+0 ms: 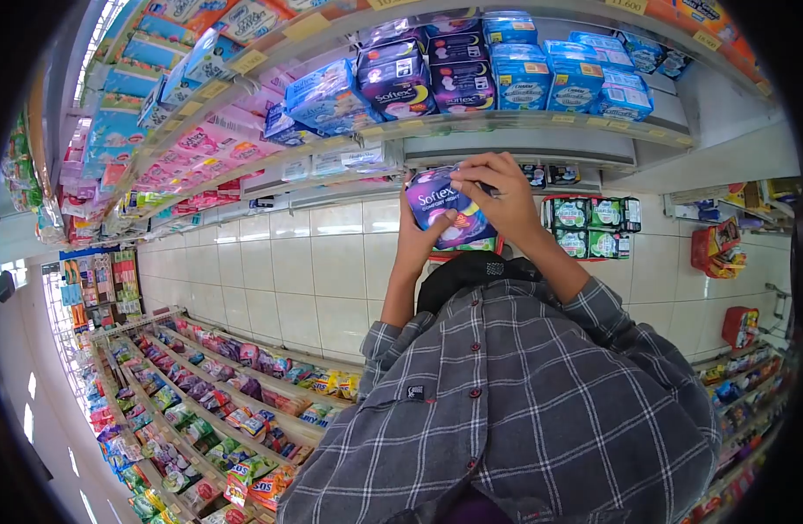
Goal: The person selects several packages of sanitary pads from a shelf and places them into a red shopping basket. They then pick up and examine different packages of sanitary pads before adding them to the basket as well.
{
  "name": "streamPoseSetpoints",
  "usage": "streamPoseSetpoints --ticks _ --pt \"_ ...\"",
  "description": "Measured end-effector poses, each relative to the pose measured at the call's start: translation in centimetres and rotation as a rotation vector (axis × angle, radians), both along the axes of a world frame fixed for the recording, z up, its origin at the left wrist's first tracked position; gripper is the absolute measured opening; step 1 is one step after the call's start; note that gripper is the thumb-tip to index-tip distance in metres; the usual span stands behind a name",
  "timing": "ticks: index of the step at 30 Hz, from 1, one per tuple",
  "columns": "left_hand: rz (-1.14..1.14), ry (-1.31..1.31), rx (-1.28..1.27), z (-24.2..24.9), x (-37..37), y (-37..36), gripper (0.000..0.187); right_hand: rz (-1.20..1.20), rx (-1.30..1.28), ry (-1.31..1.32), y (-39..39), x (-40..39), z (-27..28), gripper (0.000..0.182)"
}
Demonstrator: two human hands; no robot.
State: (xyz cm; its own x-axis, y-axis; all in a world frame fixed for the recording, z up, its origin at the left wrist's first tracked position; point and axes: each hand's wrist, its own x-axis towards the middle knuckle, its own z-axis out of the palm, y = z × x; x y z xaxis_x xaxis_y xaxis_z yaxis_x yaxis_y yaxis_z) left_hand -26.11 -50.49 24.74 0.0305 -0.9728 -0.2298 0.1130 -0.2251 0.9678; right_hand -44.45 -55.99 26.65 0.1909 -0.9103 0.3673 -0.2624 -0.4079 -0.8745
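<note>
My left hand grips a purple pack of Softex Comfort Night sanitary pads by its left side, thumb across the front. The pack is held up before my chest, its printed face towards me. At its upper right corner my right hand is closed, with thumb and fingertips pinched together against the top edge. Something small and dark shows between those fingers, too little of it to name. Similar purple Softex packs stand on the shelf ahead, beside blue Charm packs.
A shelf with price labels runs across in front of me. Green and black packs stand low on the right, near the tiled floor. Pink packs line the left shelving. Behind, racks hold colourful bags. Red baskets stand far right.
</note>
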Motion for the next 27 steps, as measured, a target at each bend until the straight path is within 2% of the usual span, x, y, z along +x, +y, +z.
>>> streamPoseSetpoints --ticks 2,3,6,7,9,11,14,15,19,27 --pt "0.124 0.163 0.054 -0.3 1.0 0.5 0.074 0.002 0.2 -0.175 0.3 0.9 0.8 0.034" --pt "0.181 0.243 0.076 -0.4 1.8 0.5 0.064 0.036 0.249 -0.127 -0.2 0.8 -0.1 0.056" --pt "0.262 0.384 0.052 0.6 4.8 0.8 0.053 0.022 0.398 -0.397 -0.5 2.5 -2.7 0.071" --pt "0.231 0.36 0.036 1.1 5.7 0.9 0.054 0.039 0.459 -0.366 -0.3 3.1 -2.5 0.078" --pt "0.206 0.3 -0.04 2.7 6.6 0.9 0.055 0.125 0.578 -0.41 0.9 5.8 -2.2 0.079" --pt "0.164 0.264 -0.098 2.5 7.6 1.3 0.058 0.158 0.702 -0.491 3.6 9.6 1.3 0.084" --pt "0.062 0.357 0.025 3.8 12.3 1.3 0.066 0.213 0.768 -0.63 4.1 13.3 0.9 0.085" --pt "0.022 0.338 0.042 3.7 13.7 1.4 0.075 0.208 0.781 -0.665 4.4 14.3 0.9 0.084" --pt "0.005 0.281 0.143 2.9 16.9 3.5 0.07 0.189 0.8 -0.71 6.6 17.4 0.3 0.078" --pt "-0.079 0.178 0.139 1.0 22.6 6.1 0.059 0.1 0.817 -0.829 11.2 21.2 -0.9 0.073"
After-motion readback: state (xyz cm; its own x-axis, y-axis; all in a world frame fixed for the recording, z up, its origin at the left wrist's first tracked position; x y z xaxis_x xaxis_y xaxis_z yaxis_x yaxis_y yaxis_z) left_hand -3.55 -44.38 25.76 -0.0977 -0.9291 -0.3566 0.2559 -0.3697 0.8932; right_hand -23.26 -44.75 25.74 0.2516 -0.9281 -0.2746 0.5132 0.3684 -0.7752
